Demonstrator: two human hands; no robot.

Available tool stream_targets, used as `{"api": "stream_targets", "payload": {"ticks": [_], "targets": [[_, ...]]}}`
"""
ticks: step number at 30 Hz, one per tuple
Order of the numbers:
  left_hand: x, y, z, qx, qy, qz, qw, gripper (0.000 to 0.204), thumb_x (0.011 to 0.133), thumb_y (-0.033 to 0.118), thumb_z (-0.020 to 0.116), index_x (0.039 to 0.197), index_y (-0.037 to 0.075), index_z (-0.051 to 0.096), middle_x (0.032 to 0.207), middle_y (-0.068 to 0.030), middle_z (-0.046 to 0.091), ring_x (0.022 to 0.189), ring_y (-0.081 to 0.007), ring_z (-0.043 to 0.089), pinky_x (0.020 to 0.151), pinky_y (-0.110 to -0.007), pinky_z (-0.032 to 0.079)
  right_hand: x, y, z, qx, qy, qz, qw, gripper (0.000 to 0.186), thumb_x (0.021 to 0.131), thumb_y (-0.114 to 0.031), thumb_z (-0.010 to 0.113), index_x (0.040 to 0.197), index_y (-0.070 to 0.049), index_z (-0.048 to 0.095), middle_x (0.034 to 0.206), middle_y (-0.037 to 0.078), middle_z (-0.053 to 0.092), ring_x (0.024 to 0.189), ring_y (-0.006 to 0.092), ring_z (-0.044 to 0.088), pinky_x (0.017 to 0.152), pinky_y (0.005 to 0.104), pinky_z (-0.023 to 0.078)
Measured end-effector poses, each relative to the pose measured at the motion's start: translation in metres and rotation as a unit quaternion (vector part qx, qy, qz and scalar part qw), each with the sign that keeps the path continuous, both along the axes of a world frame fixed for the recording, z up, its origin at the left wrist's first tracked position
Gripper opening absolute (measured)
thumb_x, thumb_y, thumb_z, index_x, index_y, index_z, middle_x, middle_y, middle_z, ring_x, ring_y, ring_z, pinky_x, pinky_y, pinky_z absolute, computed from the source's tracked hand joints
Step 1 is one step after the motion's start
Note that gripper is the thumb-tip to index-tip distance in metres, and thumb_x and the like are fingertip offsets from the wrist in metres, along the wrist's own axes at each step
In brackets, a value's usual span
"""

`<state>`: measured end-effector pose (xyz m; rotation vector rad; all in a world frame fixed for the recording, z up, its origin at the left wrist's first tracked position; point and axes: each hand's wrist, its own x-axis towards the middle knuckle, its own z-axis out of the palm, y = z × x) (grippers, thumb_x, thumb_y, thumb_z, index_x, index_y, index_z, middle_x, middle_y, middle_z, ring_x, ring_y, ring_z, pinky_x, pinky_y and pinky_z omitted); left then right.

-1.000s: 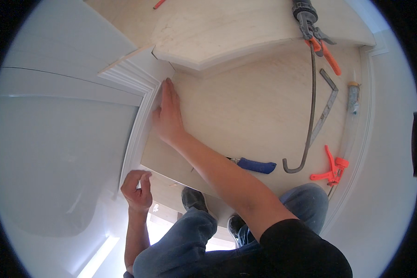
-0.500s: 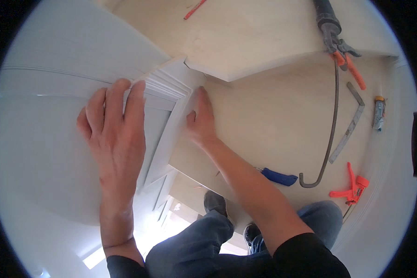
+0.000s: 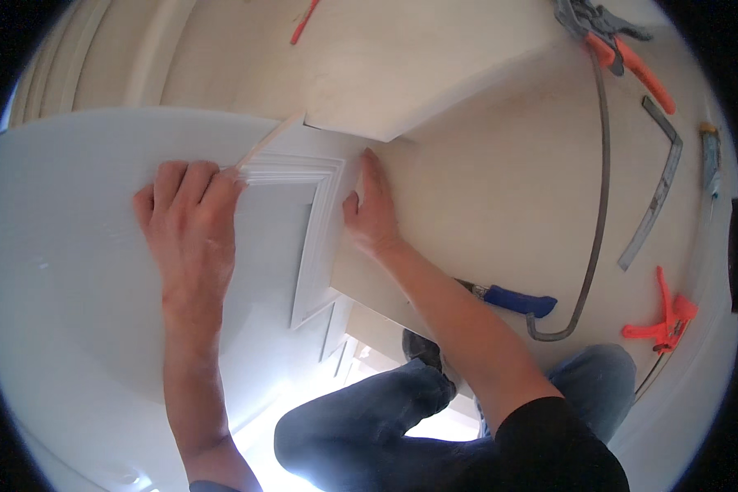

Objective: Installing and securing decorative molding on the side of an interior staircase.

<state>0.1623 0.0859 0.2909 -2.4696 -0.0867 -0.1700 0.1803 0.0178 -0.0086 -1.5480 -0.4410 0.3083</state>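
Note:
A white moulded panel [image 3: 271, 213] with stepped profile lines fills the left side. My left hand [image 3: 187, 225] rests on its face, fingers curled, the thumb and index finger pinched at the lower end of a thin pale strip [image 3: 271, 141]. The strip slants up to the panel's upper edge. What lies under the curled fingers is hidden. My right hand [image 3: 375, 205] holds nothing; its fingers lie straight along the panel's right-hand border, thumb apart. Right of my right forearm lies a blue-handled tool [image 3: 521, 301], its metal end partly hidden.
On the pale board [image 3: 476, 213] at right lie a caulking gun [image 3: 603, 37] with orange handles and a long hooked rod [image 3: 603, 164], a bent flat metal bar [image 3: 662, 189], a capped tube [image 3: 710, 160] and a red trigger tool [image 3: 668, 316]. A red pencil-like stick [image 3: 303, 23] lies beyond. My knees are below.
The view has shifted, so the tools appear farther right. The panel's far edge now shows at upper left. My left fingers are more curled; my right hand stays at the panel's border.

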Motion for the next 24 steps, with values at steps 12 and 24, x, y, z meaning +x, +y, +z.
{"api": "stream_targets", "payload": {"ticks": [12,24], "targets": [[0.009,0.005,0.007,0.028,0.055,0.014,0.998,0.015,0.081,0.028,0.086,0.092,0.021,0.079,0.095,0.0076,0.073,0.100,-0.0168,0.064,0.089,-0.040,0.042,-0.012,0.024,0.122,0.277,0.632,0.081,0.720,0.027,0.108,-0.026,0.053,0.095,-0.003,0.059,0.077,0.006,0.061,0.061,0.0175,0.056,0.054,0.0377,0.047],[0.010,0.006,0.009,0.031,0.049,-0.014,0.998,0.016,0.079,0.026,0.088,0.089,0.019,0.078,0.091,0.0095,0.071,0.094,-0.0155,0.062,0.085,-0.038,0.039,0.015,0.029,0.139,0.309,0.708,0.079,0.631,0.026,0.104,-0.020,0.047,0.078,-0.016,0.044,0.068,-0.003,0.036,0.052,0.0110,0.029,0.049,0.0320,0.023]]}}
